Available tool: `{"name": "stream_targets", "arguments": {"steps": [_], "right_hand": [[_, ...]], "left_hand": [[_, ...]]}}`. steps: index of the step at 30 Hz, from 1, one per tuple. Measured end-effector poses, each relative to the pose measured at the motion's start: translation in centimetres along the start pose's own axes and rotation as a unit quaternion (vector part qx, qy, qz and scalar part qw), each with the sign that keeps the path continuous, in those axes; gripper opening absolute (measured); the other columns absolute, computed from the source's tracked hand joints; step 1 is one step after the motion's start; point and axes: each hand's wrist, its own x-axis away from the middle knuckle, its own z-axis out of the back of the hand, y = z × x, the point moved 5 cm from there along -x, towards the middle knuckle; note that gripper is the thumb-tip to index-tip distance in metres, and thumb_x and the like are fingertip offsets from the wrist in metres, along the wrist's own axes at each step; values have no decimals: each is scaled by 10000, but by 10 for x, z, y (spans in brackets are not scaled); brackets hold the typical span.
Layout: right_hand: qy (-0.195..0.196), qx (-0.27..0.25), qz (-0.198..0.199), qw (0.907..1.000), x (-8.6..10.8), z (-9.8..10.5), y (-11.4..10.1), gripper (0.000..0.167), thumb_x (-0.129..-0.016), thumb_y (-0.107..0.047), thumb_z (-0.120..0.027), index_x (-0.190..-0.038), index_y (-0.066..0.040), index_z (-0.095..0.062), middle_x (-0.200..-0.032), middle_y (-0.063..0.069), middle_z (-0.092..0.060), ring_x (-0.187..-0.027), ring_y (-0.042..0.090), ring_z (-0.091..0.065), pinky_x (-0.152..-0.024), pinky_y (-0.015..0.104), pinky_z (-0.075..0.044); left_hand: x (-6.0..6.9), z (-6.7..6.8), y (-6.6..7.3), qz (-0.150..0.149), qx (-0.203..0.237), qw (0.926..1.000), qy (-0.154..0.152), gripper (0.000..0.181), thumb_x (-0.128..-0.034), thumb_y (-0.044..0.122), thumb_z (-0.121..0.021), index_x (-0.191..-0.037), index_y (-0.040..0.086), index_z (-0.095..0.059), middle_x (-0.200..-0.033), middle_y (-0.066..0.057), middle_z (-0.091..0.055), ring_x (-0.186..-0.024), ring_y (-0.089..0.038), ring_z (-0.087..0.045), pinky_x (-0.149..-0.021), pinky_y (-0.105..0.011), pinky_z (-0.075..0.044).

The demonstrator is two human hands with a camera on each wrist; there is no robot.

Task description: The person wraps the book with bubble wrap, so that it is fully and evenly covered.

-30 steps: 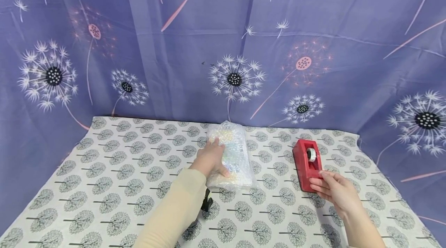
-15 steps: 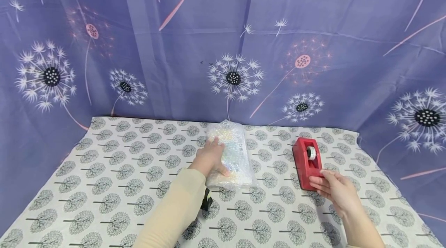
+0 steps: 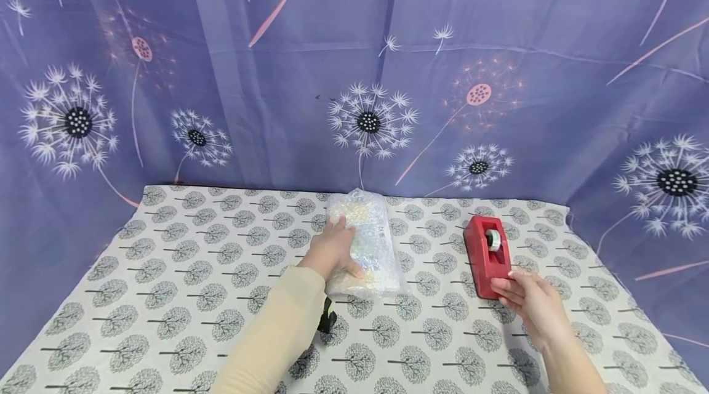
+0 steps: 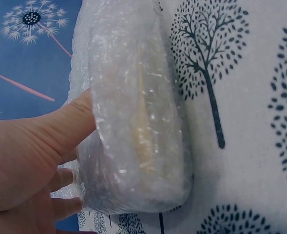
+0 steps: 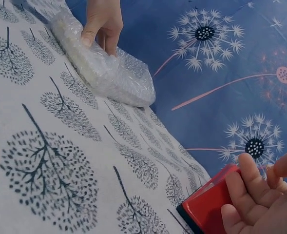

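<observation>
A flat package in bubble wrap (image 3: 376, 246) lies at the back middle of the table. My left hand (image 3: 335, 249) rests on its left part, fingers spread and pressing down. In the left wrist view the thumb lies against the bubble wrap and the other fingertips are partly hidden. To the right stands a red tape dispenser (image 3: 484, 271) with a roll of tape (image 3: 492, 240). My right hand (image 3: 534, 305) is at its front end; thumb and a fingertip pinch there, seemingly on the tape's end, too fine to make out. Other fingers (image 5: 248, 195) touch the red body.
A white tablecloth (image 3: 183, 308) with tree prints covers the table. Behind it hangs a purple curtain (image 3: 277, 104) with dandelion prints. A black strap-like piece (image 3: 328, 318) shows by my left wrist.
The whole view has shifted slightly. Both hands keep their places on the package and at the tape dispenser.
</observation>
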Motion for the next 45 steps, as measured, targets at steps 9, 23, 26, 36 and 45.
{"name": "stream_targets", "arguments": {"steps": [9,23,26,36,45], "right_hand": [[-105,-462,405,9981,2,-3,2,175,-1012,-273,-422,-967,-131,-515,-863,-76,-715,-844,63,-669,-773,218,-551],[-284,-1083,351,9931,-12,7,3,247,-1013,-169,-397,-857,-132,-585,-831,-42,-643,-842,98,-620,-828,232,-537],[-517,-1233,375,9903,-15,4,1,233,-1016,-167,-395,-874,-122,-574,-862,-26,-641,-867,113,-619,-846,241,-538],[-380,-1567,237,9866,-31,-11,-2,164,-1015,-194,-399,-945,-122,-529,-893,-38,-632,-910,105,-602,-887,226,-515],[-559,-1875,568,9790,-36,-12,3,234,-1029,-178,-342,-929,-103,-540,-905,-7,-636,-937,126,-592,-921,241,-511]], "left_hand": [[0,0,-1,13,-23,10000,-9,1023,-634,408,-806,-1484,140,-303,-1593,-113,-66,-1456,-380,-85,-1135,-601,-213],[-4,-2,-3,-17,-65,10000,-55,1034,-636,426,-804,-1489,148,-289,-1594,-108,-48,-1457,-381,-72,-1138,-595,-212],[-4,-2,-3,-45,-121,9999,-51,1030,-640,431,-800,-1488,145,-290,-1593,-112,-52,-1454,-387,-82,-1135,-592,-223],[-3,-2,-3,-9,-77,9999,-95,1030,-646,428,-794,-1491,143,-279,-1595,-107,-44,-1455,-386,-74,-1142,-590,-206],[-3,-3,-2,-30,-93,9999,-94,1037,-640,435,-796,-1492,148,-279,-1595,-109,-43,-1455,-388,-71,-1135,-599,-212]]}}
